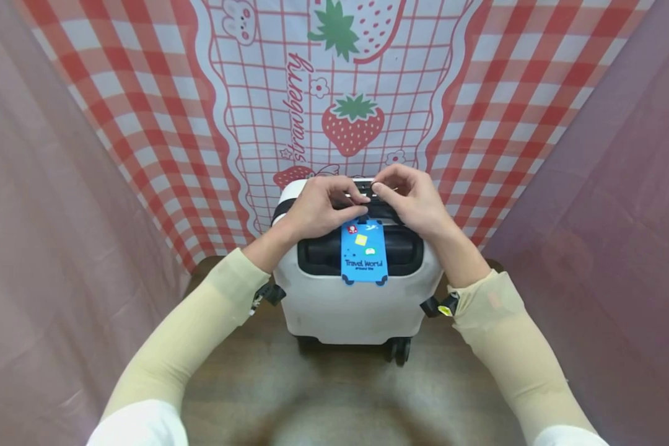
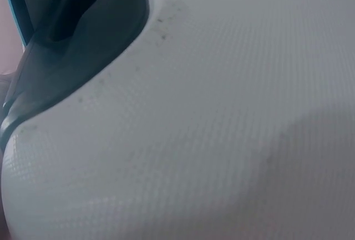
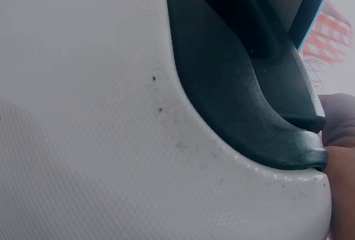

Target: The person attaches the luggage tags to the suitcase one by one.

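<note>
A white suitcase (image 1: pixel 357 310) stands upright, with a black handle recess (image 1: pixel 318 251) along its upper edge. From its top hangs a blue luggage tag (image 1: pixel 364 254) printed "Travel World". My left hand (image 1: pixel 323 207) pinches the tag's dark strap between thumb and fingertips, just above the tag. Close beside it, my right hand (image 1: pixel 415 201) has thumb and forefinger together on a small dark piece, seemingly the strap's end; the fingers partly hide it. The left wrist view shows mostly the textured shell (image 2: pixel 222 85); in the right wrist view the tag's edge (image 3: pixel 313 13) shows behind the recess.
The suitcase stands on a brown wooden surface (image 1: pixel 334 396), its wheels (image 1: pixel 400 350) visible below. Behind hangs a red-and-white checked strawberry cloth (image 1: pixel 145 93). Pinkish curtains (image 1: pixel 50 248) close in both sides. A black strap (image 1: pixel 279 209) crosses the suitcase's top left.
</note>
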A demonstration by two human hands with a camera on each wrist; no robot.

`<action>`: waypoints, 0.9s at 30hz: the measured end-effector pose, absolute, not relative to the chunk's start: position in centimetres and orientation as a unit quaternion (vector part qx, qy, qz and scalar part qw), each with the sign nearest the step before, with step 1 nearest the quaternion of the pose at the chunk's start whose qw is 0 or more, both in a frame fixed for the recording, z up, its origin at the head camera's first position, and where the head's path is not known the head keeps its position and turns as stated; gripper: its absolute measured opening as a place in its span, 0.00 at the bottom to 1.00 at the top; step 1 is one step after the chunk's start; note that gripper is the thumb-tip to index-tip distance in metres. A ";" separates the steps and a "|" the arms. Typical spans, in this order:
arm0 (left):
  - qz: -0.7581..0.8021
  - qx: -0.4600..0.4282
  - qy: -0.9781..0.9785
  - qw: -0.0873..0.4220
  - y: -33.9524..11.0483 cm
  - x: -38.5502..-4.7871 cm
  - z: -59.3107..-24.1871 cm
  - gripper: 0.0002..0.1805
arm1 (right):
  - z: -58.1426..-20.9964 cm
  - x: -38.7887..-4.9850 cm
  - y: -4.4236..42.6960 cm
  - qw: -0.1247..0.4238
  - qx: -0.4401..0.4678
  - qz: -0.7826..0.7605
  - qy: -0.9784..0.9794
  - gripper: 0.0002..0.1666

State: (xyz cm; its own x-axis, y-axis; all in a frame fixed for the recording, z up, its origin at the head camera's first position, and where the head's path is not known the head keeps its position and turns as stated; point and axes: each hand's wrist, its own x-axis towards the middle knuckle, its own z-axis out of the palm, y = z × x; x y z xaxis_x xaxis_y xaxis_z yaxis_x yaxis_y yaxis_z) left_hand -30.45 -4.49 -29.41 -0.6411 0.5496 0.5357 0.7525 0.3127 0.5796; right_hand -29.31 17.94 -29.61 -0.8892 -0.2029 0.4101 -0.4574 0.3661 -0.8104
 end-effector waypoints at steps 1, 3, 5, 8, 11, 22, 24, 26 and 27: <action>-0.422 -0.404 -0.803 0.121 -4.5 -30.4 -29.4 0.05 | -29.7 -29.3 18.0 0.128 0.204 0.526 -0.816 0.11; -0.420 -0.400 -0.805 0.122 -4.4 -30.4 -29.3 0.06 | -29.8 -29.3 18.1 0.142 0.209 0.525 -0.813 0.11; -0.420 -0.395 -0.808 0.124 -4.4 -30.4 -29.3 0.08 | -29.9 -29.4 18.1 0.150 0.212 0.525 -0.811 0.11; -0.419 -0.393 -0.809 0.125 -4.3 -30.4 -29.4 0.08 | -29.9 -29.4 18.3 0.148 0.208 0.528 -0.810 0.11; -0.418 -0.400 -0.806 0.123 -4.2 -30.4 -29.5 0.06 | -29.9 -29.4 18.3 0.146 0.205 0.532 -0.808 0.11; -0.417 -0.423 -0.794 0.133 -4.2 -30.5 -29.7 0.03 | -30.1 -29.2 18.0 0.178 0.224 0.551 -0.784 0.11; -0.426 -0.416 -0.792 0.136 -4.2 -30.5 -29.7 0.05 | -30.2 -29.1 18.0 0.185 0.227 0.553 -0.780 0.11; -0.442 -0.402 -0.791 0.133 -4.1 -30.6 -29.7 0.06 | -30.2 -29.1 18.1 0.188 0.233 0.555 -0.776 0.11; -0.451 -0.392 -0.791 0.129 -4.0 -30.6 -29.7 0.08 | -30.2 -29.1 18.2 0.189 0.236 0.556 -0.774 0.11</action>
State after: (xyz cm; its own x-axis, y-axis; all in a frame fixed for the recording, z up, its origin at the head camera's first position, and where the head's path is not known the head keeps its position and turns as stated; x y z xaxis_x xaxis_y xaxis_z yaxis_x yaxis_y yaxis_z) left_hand -30.63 -3.97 -29.70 -0.6589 0.5044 0.5580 0.7373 0.2859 0.6121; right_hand -29.08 18.17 -30.23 -0.8173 -0.1549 0.5550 -0.5754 0.2711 -0.7716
